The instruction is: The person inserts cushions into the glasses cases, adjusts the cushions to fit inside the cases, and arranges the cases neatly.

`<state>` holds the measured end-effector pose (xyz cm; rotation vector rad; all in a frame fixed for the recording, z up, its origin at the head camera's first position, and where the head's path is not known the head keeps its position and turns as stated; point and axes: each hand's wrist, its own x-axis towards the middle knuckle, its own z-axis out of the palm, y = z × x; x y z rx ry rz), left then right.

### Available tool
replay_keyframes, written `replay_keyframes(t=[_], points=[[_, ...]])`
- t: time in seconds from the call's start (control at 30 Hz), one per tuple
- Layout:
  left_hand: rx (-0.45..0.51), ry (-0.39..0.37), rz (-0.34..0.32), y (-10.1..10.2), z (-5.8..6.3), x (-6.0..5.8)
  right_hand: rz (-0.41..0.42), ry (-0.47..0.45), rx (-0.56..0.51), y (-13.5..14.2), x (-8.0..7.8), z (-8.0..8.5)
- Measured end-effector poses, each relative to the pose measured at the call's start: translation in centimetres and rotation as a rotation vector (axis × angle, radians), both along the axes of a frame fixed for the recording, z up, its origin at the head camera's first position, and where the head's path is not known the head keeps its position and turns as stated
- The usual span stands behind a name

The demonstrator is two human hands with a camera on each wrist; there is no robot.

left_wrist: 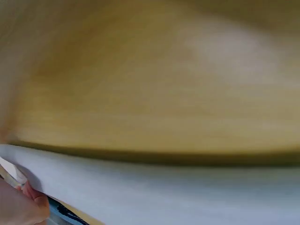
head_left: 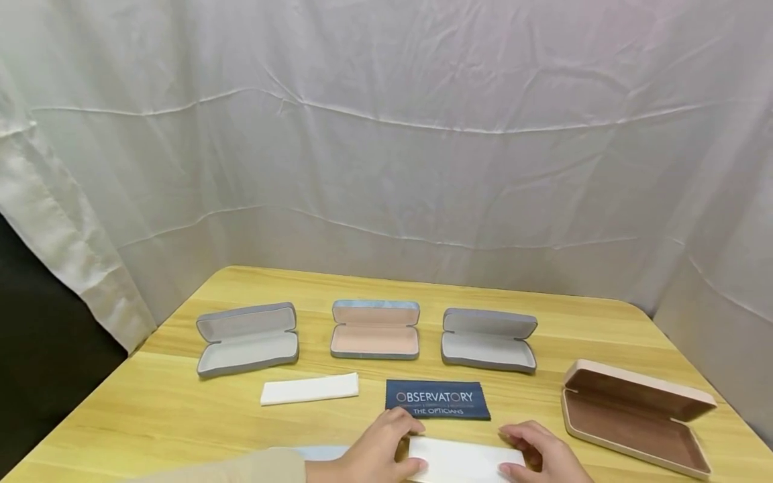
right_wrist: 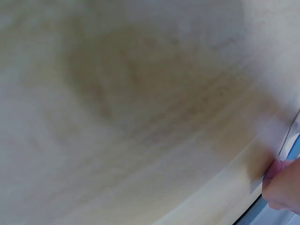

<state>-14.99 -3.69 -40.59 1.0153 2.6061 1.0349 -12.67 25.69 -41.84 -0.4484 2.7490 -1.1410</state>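
Blurred wood-toned surface (left_wrist: 150,93) above pale band (left_wrist: 187,190), left hand (left_wrist: 19,204) lower left.

So the white cloth (head_left: 466,460) is a plain, smooth rectangle, flat, sitting around 5 o'clock in the head view. Long side runs roughly 9 to 3, dipping a bit at the 3 end. It's pinched at both ends; can't tell if it's lifted.

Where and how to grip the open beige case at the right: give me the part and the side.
Probably pinch the base's front wall, coming from the near side: the beige case lies open with its lid tilted up behind, leaving that near edge exposed. Avoid the lid, which might swing.
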Motion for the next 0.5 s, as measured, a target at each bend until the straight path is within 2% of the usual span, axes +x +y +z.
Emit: replay_keyframes(t=[0.17, 0.3, 0.43, 0.5], points=[[0.014, -0.073, 0.062, 0.6, 0.0, -0.1, 0.071, -0.055, 0.049, 0.3, -0.8, 0.4], [-0.002, -0.099, 0.109, 1.1, 0.2, -0.3, 0.117, -0.082, 0.046, 0.4, -1.1, 0.8], [-0.023, -0.085, 0.125, 1.6, 0.6, -0.4, 0.103, -0.129, 0.034, 0.2, -1.1, 1.1], [-0.034, -0.088, 0.133, 1.8, 0.8, -0.4, 0.064, -0.167, 0.051, 0.1, -1.0, 1.4]])
